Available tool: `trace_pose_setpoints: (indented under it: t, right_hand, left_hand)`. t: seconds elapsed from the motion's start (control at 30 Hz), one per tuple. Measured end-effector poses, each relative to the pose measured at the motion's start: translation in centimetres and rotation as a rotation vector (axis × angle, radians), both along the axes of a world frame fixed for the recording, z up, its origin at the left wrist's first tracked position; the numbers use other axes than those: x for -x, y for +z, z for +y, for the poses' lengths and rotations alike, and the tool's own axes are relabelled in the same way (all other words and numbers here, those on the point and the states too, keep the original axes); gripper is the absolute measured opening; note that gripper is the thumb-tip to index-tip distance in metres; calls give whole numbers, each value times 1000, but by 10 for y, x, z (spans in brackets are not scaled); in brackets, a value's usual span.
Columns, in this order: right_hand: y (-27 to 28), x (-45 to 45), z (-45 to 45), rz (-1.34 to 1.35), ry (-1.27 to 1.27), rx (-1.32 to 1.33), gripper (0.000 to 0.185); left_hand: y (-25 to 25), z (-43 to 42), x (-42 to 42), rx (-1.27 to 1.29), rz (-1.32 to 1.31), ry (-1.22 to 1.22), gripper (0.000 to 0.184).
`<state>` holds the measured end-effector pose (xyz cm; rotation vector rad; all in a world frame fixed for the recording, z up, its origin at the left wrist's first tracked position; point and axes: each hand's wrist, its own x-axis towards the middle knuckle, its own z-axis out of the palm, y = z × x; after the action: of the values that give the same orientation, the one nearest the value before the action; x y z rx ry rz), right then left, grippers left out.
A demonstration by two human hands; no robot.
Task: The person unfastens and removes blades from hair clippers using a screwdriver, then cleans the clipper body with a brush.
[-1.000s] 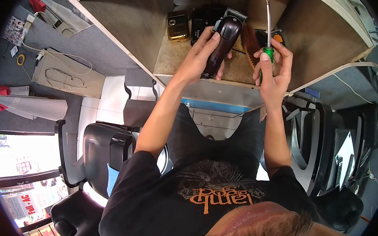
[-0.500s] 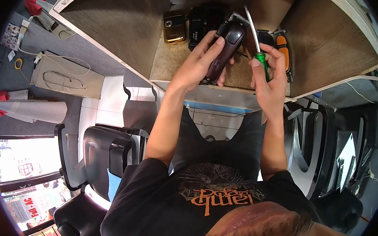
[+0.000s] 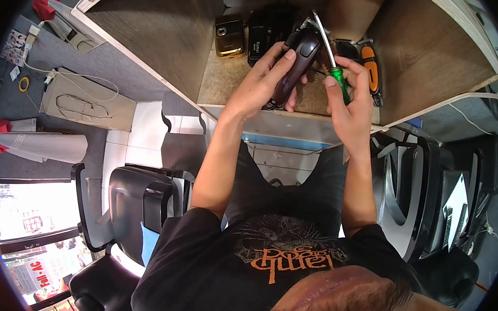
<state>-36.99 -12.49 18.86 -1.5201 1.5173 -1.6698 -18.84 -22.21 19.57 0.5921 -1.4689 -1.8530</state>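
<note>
My left hand (image 3: 261, 85) is wrapped round a dark maroon hair clipper (image 3: 296, 68), its metal blade end pointing up and away from me. In my right hand (image 3: 350, 99) is a screwdriver (image 3: 338, 79) with a green handle, gripped between thumb and fingers. Its long metal shaft slants up to the left, and the tip appears beside the clipper's blade end; whether they touch I cannot tell. Just right of my right hand lies an orange and black trimmer (image 3: 370, 69) on the shelf. Behind the clipper, a brown object is partly hidden.
The wooden shelf (image 3: 212, 88) holds a gold and black device (image 3: 230, 38) and a black Kemei box (image 3: 257, 36) at its left. Side panels rise on both sides. Black chairs (image 3: 128, 204) stand at left and right. A corded cardboard piece (image 3: 86, 103) lies at left.
The screwdriver has moved left, its tip now by the clipper's blade end. My right hand has shifted left with it, and the orange trimmer has come into fuller view. My left hand keeps its hold.
</note>
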Motion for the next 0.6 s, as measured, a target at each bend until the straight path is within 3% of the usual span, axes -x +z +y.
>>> trace_pose_setpoints:
  t: [0.6]
  right_hand:
    - [0,0,1,44,-7,-8,35]
  left_hand:
    - [-1,-1,0,-13,-6,1,42]
